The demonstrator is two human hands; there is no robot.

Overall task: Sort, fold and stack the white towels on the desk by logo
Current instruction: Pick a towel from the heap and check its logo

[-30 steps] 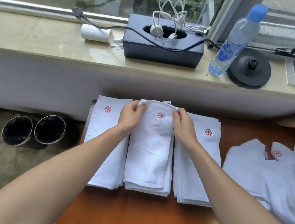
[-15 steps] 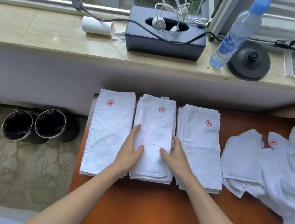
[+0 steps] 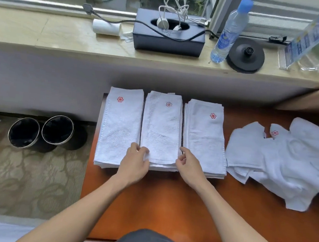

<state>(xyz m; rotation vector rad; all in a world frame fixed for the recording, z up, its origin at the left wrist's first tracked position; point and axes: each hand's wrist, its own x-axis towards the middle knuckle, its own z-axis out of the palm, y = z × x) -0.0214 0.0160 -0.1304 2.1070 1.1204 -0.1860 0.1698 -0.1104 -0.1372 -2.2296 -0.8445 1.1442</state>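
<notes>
The person's left hand (image 3: 135, 162) and right hand (image 3: 188, 166) sit at the near corners of the middle stack (image 3: 160, 129) of folded white towels. The fingers of both are curled, and each hand pinches that stack's edge between thumb and fingers, the left at the near-left corner, the right at the near-right. The middle stack lies on the orange-brown desk (image 3: 165, 205) between the left stack (image 3: 120, 128) and the right stack (image 3: 204, 140), all three just beside one another, each with a red flower logo near its far end. Further right on the desk lies a loose pile (image 3: 288, 165) of unfolded white towels, one logo showing. Beyond the desk, the window ledge (image 3: 64, 38) carries a dark box (image 3: 167, 40) holding white cables, a water bottle (image 3: 230, 31) and a black round base (image 3: 245, 55). Two dark bins (image 3: 24, 132) stand on the carpet to the left.
</notes>
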